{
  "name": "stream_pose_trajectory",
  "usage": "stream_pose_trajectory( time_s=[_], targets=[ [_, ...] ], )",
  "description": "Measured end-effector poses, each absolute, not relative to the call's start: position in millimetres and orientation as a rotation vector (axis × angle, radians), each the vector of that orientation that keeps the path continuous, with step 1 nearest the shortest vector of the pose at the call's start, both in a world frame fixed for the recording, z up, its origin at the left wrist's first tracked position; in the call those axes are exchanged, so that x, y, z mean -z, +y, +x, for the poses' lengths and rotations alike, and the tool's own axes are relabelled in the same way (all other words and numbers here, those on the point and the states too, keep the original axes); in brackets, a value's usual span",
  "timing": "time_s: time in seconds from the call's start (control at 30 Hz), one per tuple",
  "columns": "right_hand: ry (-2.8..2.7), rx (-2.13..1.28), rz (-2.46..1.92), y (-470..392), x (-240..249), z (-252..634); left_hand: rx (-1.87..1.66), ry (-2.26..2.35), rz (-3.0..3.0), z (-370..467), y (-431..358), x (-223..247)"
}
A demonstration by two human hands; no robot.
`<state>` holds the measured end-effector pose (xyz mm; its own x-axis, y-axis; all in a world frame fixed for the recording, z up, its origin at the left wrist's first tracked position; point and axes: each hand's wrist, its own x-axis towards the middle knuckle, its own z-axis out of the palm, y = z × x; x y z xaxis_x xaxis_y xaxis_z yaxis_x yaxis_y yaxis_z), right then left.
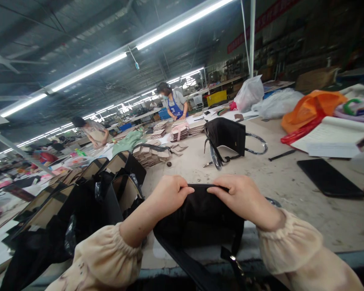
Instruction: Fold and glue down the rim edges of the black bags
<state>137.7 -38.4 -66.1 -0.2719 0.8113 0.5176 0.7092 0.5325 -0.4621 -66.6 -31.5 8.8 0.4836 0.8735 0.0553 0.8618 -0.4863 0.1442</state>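
Between my hands is a black handbag point(210, 212), its mouth facing me at the table's front edge. My left hand point(170, 194) pinches the bag's upper rim with thumb and fingers. A short way to the right along that same rim, my right hand point(238, 198) pinches it too. A dark strap with a metal clasp point(234, 258) hangs from the bag's near side. Beyond my hands another black handbag point(226, 137) stands upright on the table, its handles wrapped in clear plastic.
Several unfinished black bags point(69, 202) crowd the left side. Stacked brown pieces point(150, 155) lie behind them. At right are a black phone point(330, 178), an open notebook point(336, 135) and an orange plastic bag point(312, 109). Co-workers stand farther back, one in a blue apron point(176, 111).
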Motion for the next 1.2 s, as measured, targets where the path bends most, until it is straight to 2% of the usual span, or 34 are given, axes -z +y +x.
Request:
stream_pose_trajectory(
  time_s=[0.47,0.9,1.07,1.2],
  targets=[
    [-2.044,-0.225,-1.214,-35.8,62.4,136.6,-0.053,1.778,2.728,-58.8,-27.4,0.6],
    [-2.125,0.018,-1.375,-43.6,55.6,137.3,-0.043,1.815,2.690,-55.0,-31.6,-1.5],
    [-2.138,0.233,-1.422,-47.3,48.2,121.2,-0.067,1.838,2.693,-55.6,-31.2,1.3],
    [-2.145,0.231,-1.446,-47.0,49.8,109.7,-0.071,1.850,2.675,-55.1,-29.1,2.9]
  ],
)
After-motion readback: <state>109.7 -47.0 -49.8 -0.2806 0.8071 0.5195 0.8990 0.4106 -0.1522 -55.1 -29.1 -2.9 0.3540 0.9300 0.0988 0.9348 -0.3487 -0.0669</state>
